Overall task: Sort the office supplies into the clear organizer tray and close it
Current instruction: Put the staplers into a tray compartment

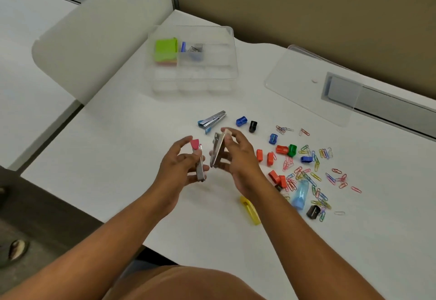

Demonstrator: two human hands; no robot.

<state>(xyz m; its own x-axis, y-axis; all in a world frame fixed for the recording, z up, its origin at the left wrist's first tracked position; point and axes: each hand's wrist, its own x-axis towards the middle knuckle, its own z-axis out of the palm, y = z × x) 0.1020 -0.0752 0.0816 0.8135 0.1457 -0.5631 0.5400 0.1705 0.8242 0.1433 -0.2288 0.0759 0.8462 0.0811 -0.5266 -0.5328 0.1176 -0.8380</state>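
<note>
Your left hand (186, 165) grips 1 small metal stapler with a pink tab (200, 163), fingers clenched around its body, just left of frame centre. Your right hand (238, 156) grips a second metal stapler (217, 148), thumb and fingers closed on its edges, the piece tilted steeply. The 2 staplers sit near each other but apart, both lifted clear of the table (141, 181).

Risks from this position:

1. Drop. The right-hand stapler appears held by fingertip contact only. A loose pinch on smooth metal would probably let it slip and fall toward the red sharpeners (271, 158) nearby.
2. Scatter. The paper clips (306, 177) lie loose across the right centre of the frame. A forearm sweep during the carry could push them toward the table edge.
3. Wrong compartment. The clear organizer tray (232, 49) stands in the upper centre, well apart from both hands. Its walls are transparent and its dividers are hard to read, so a misjudged release could mix item types. The sticky notes (165, 51) fill its left cell; small metal items occupy the cell beside them.
4. Collision. The blue stapler (212, 120) lies on the table between your hands and the tray. A low carry path could strike it.

The clear lid (311, 82) lies in the upper right, separate from the tray; closing is not yet possible while supplies remain on the table.
</note>
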